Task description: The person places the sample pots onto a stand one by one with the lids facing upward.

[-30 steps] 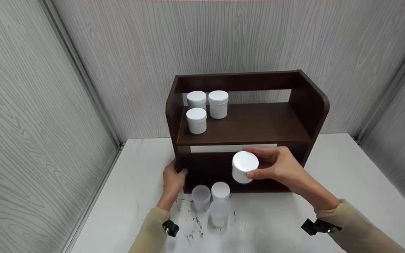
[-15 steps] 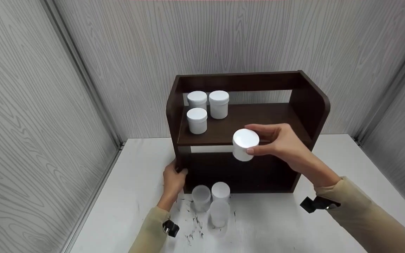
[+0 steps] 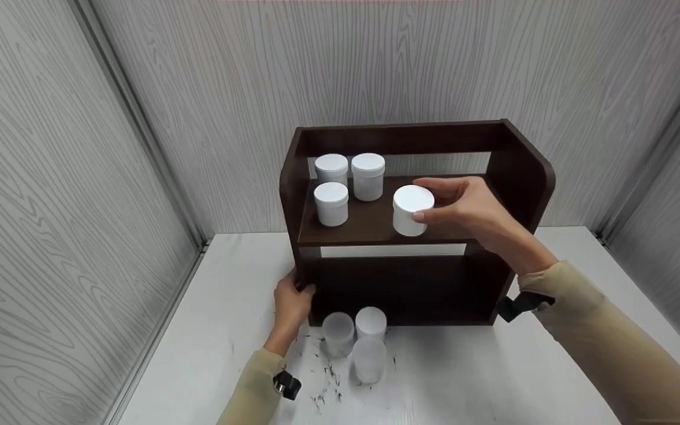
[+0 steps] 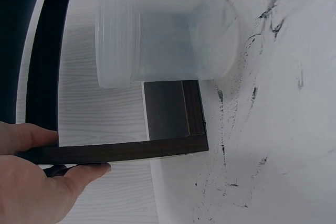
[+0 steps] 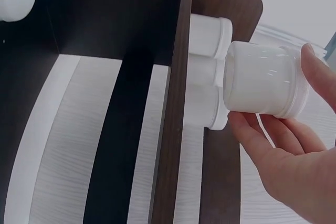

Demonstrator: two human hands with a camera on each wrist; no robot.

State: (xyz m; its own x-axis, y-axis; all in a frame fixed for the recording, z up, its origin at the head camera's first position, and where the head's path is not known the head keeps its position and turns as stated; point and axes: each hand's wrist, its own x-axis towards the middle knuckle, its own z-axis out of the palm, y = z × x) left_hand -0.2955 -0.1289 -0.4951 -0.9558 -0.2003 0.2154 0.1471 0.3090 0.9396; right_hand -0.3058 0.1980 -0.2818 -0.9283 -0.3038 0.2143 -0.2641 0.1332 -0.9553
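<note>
In the head view, my right hand [image 3: 476,206] pinches a white lidded jar [image 3: 409,219] between thumb and fingers. It is held upright at the front of the upper board of a dark brown two-tier shelf [image 3: 434,283]; the right wrist view has the jar's base [image 5: 231,80] raised above that board. My left hand [image 3: 290,302] grips the shelf's left side panel, thumb on one face and fingers on the other, as the left wrist view shows at the panel edge [image 4: 131,149]. Three white jars [image 3: 368,180] stand at the upper board's left end.
Three more pale jars [image 3: 369,360] stand close together on the white table [image 3: 228,283], before the shelf's lower left front. Dark scuff marks lie around them. Grey wood-grain walls [image 3: 245,71] enclose the back and both sides.
My right hand has lifted the jar from in front of the lower compartment up to the upper board's height. The left hand keeps its grip on the side panel.
</note>
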